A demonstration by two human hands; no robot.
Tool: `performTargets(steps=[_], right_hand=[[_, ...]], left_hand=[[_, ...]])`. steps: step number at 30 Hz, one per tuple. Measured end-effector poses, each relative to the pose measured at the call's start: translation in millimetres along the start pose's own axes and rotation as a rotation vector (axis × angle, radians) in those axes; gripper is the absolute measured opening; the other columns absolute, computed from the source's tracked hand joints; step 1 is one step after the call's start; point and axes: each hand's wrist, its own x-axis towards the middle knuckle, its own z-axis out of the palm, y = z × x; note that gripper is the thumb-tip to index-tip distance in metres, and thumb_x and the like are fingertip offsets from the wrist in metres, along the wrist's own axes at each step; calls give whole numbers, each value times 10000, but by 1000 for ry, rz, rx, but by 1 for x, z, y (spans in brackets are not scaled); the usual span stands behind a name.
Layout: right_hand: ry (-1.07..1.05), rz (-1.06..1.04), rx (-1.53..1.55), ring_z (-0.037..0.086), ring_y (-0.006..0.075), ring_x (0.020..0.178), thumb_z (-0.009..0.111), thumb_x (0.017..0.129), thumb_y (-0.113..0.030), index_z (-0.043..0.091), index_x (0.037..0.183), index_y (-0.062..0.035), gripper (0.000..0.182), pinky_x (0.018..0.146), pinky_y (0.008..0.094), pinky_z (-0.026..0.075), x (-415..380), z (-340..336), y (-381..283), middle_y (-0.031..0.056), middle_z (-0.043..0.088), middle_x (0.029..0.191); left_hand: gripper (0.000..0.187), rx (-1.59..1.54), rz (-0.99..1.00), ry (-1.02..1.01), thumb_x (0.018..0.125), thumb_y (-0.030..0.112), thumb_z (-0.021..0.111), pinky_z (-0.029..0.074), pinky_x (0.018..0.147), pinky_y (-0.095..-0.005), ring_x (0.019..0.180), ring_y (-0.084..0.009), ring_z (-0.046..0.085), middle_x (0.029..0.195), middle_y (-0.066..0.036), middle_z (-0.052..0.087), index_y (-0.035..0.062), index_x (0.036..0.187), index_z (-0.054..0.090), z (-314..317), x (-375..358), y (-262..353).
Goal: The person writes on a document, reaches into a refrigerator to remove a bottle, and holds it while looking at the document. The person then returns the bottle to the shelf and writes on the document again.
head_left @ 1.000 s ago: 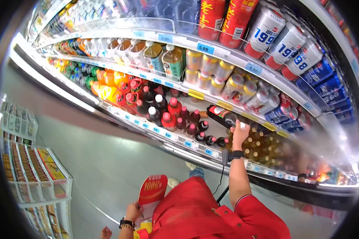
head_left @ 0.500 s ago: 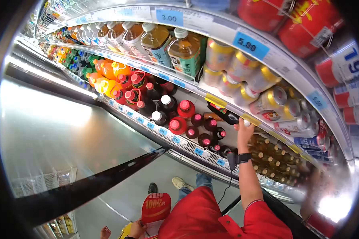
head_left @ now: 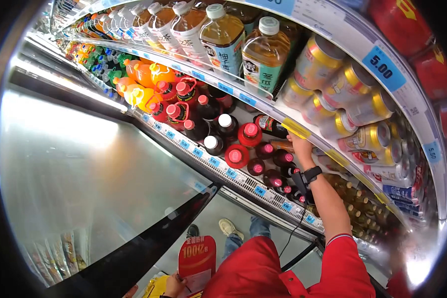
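Observation:
My right hand [head_left: 301, 145] reaches into the drinks cooler, with a black band on the wrist. Its fingers are closed round the neck end of a dark bottle [head_left: 268, 125] that lies tilted, its red and black label partly showing. The shelf edge hides part of the bottle, and the hand covers its cap. Just in front stand dark bottles with pink caps [head_left: 283, 156] and two bottles with broad red tops [head_left: 250, 133]. White-capped dark bottles [head_left: 227, 124] are farther left. My left hand is out of view.
The upper shelf [head_left: 295, 130] runs close above my hand, bearing cans [head_left: 335, 94] and tea bottles [head_left: 265, 52]. An open glass door [head_left: 84, 164] is on the left. Below, another person's hand [head_left: 175, 285] is beside a red board [head_left: 197, 256] with gold print.
My right hand has moved left and deeper under the shelf with the dark bottle. The bottle's white cap, visible before, is now hidden. The camera view has shifted slightly.

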Motion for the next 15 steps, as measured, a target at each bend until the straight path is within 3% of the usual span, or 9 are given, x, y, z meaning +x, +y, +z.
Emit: performTargets(steps=[2, 3, 7, 10, 11, 12, 13, 15], right_hand=[[-22, -142, -47, 614, 101, 615, 643, 842, -220, 625, 921, 25, 259, 556, 243, 480, 14, 13, 23, 59, 654, 748], [-41, -89, -33, 605, 101, 619, 636, 845, -222, 626, 907, 19, 249, 572, 246, 474, 15, 17, 15, 50, 648, 731], [-29, -205, -175, 585, 108, 606, 652, 828, -280, 617, 841, -2, 281, 572, 260, 468, 33, 37, 8, 41, 624, 687], [-45, -221, -161, 542, 109, 591, 648, 828, -309, 606, 791, -20, 294, 562, 265, 442, 33, 47, -23, 22, 585, 649], [-57, -208, -103, 527, 106, 588, 650, 827, -306, 602, 787, -22, 291, 556, 267, 433, 32, 50, -28, 15, 574, 643], [-70, -191, -46, 512, 104, 585, 652, 825, -303, 598, 782, -24, 288, 551, 269, 423, 31, 51, -34, 8, 563, 637], [-162, -93, -118, 598, 274, 806, 609, 839, -312, 615, 986, -27, 321, 721, 371, 450, 31, 47, -39, 142, 645, 897], [-160, -91, -94, 600, 281, 818, 607, 841, -322, 615, 992, -26, 333, 735, 374, 453, 29, 44, -31, 144, 647, 903]], left_hand=[[228, -82, 63, 46, 781, 141, 612, 473, 579, -394, 645, -305, 608, 743, -201, 629, 9, 965, 591, -10, -10, 29], [263, 40, 159, 222, 777, 209, 615, 462, 533, -402, 589, -289, 602, 695, -188, 622, 16, 954, 590, 7, -4, 13], [301, 61, 71, 122, 779, 340, 594, 413, 453, -415, 510, -282, 564, 606, -144, 593, 47, 840, 571, 15, -7, 2], [263, -20, 96, 103, 778, 318, 601, 405, 436, -401, 500, -271, 556, 612, -138, 593, 61, 817, 559, 26, -2, -14], [300, -50, 116, 148, 768, 324, 624, 406, 437, -406, 514, -255, 557, 665, -112, 625, 89, 950, 583, 42, 5, -38], [307, -48, 37, 147, 735, 288, 630, 439, 510, -402, 586, -277, 585, 685, -126, 631, 85, 962, 589, 26, 0, -9], [325, -44, -42, 140, 701, 251, 635, 471, 584, -398, 657, -299, 613, 705, -140, 637, 81, 975, 596, 11, -5, 23], [363, 3, -111, 145, 669, 213, 642, 510, 666, -385, 725, -311, 647, 723, -156, 647, 80, 1004, 604, 5, -8, 43]])
